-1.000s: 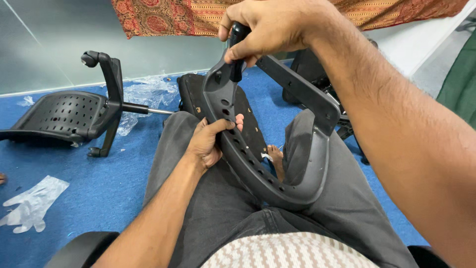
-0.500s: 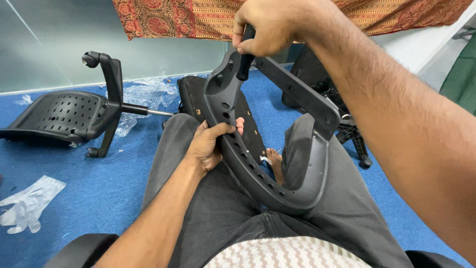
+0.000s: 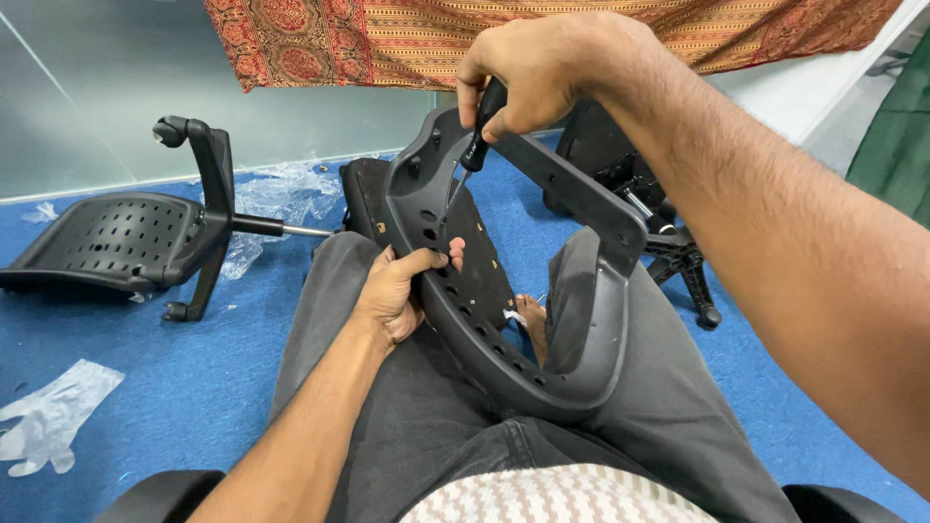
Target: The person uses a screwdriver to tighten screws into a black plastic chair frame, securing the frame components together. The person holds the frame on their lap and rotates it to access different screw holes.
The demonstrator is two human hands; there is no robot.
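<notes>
A black plastic chair frame (image 3: 542,320) lies across the person's lap at the centre of the view, its curved, hole-lined rim running from twelve o'clock down to five o'clock. The left hand (image 3: 397,291) is closed on the rim at about nine o'clock of the frame, thumb over the top edge and fingers beneath. The right hand (image 3: 528,68), at twelve o'clock, is clenched around the black handle of a screwdriver (image 3: 475,145), whose thin shaft points down and slightly left, with its tip at or just above the inner face of the frame near a hole; whether it touches cannot be told. A straight bar of the frame slants from under that hand toward three o'clock.

The person's grey trousers (image 3: 387,426) lie under the frame, and a bare foot (image 3: 533,320) shows through its opening. At nine o'clock a perforated black seat part (image 3: 107,237) with an armrest post lies on the blue carpet (image 3: 174,387), with crumpled clear plastic wrap (image 3: 281,189) just beyond it. A clear glove (image 3: 48,412) lies at eight o'clock. A wheeled chair base (image 3: 678,252) sits at two o'clock, and patterned red cloth (image 3: 368,34) hangs along the top.
</notes>
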